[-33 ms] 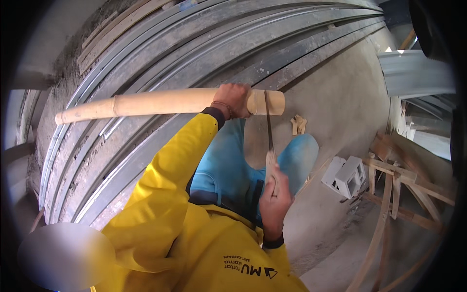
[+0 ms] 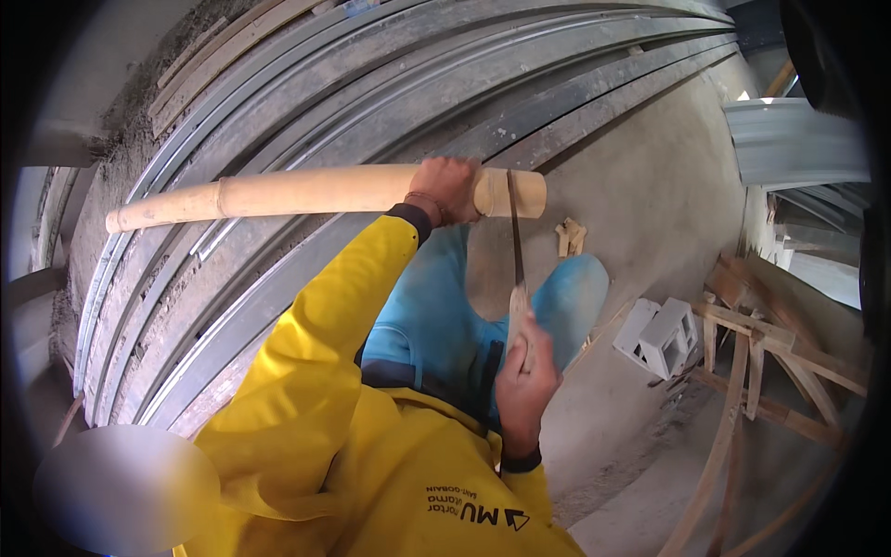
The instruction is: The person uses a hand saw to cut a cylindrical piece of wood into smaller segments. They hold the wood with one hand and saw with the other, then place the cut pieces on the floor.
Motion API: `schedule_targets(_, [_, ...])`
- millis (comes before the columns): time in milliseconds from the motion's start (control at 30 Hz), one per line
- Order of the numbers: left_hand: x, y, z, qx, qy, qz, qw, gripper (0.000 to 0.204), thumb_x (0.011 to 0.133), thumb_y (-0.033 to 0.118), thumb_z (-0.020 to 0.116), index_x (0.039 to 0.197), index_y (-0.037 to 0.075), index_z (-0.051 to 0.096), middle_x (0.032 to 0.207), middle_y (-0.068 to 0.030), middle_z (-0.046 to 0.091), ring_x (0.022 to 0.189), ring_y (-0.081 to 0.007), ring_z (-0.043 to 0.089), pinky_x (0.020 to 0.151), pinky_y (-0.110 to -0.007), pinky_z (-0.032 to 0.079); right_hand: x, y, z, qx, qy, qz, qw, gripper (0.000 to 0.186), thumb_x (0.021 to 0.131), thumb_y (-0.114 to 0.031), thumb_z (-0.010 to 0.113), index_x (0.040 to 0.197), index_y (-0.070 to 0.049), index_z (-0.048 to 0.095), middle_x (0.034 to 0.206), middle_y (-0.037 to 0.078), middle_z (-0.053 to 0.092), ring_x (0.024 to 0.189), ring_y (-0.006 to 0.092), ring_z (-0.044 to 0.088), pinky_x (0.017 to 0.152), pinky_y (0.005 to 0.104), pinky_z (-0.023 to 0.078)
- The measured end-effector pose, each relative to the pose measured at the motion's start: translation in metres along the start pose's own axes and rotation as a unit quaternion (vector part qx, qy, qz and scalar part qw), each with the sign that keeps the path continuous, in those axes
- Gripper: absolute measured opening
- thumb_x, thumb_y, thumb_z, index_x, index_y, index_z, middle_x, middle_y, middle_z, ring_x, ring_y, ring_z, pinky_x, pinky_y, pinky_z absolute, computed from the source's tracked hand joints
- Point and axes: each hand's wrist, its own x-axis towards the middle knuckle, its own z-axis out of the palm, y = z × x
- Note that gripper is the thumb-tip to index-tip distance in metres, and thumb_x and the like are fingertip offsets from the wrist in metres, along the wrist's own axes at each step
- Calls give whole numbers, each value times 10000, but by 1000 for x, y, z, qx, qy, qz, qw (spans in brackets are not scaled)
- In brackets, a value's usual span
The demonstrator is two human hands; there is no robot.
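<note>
A thick, pale bamboo pole [image 2: 306, 191] lies across the view, its left end farther off and a ring-like node partway along it. My left hand [image 2: 445, 189] is wrapped over the pole close to its right end, fingers closed. Just right of that hand, the narrow blade of a hand saw [image 2: 516, 243] rests across the bamboo. How deep the blade sits cannot be made out. My right hand [image 2: 526, 376] grips the saw's wooden handle above my right thigh, with the blade pointing away from me.
Long grey metal profiles and planks [image 2: 390, 84] cover the floor ahead and to the left. Small bamboo offcuts [image 2: 570, 238] lie beyond my right knee. A pale hollow block [image 2: 668, 339] and a wooden frame [image 2: 752, 343] stand to the right.
</note>
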Motion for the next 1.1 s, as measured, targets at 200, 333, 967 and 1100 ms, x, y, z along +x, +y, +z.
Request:
schedule_targets(200, [4, -2, 7, 6, 66, 34, 997, 582, 659, 490, 847, 1043, 95, 662, 934, -180, 748, 877, -398, 743, 776, -497, 588, 70, 12, 31, -86, -66, 38, 993, 361, 1026, 21, 537, 1375, -17, 620, 1272, 193, 714, 1130, 373, 715, 905, 407, 578])
schedule_targets(333, [6, -5, 13, -2, 68, 31, 997, 595, 655, 472, 850, 1066, 88, 658, 970, -175, 747, 882, -395, 745, 783, -492, 589, 0, -4, 4, -20, 16, 7, 1000, 246, 988, 20, 584, 1223, 0, 654, 1178, 218, 725, 1036, 414, 720, 876, 414, 575])
schedule_targets(967, [3, -5, 14, -4, 45, 23, 999, 619, 620, 501, 869, 1062, 108, 685, 920, -178, 754, 878, -388, 749, 780, -490, 591, 93, 7, 39, -106, -65, 16, 992, 325, 1014, -23, 567, 1330, -23, 644, 1212, 208, 729, 1065, 412, 721, 874, 444, 586])
schedule_targets(1100, [0, -9, 10, 17, 19, 15, 1000, 631, 602, 501, 877, 1060, 106, 696, 898, -179, 751, 867, -388, 750, 768, -497, 592, 39, 9, 27, -61, -30, 12, 998, 308, 996, -15, 587, 1296, -14, 656, 1169, 213, 731, 1045, 413, 719, 876, 439, 573])
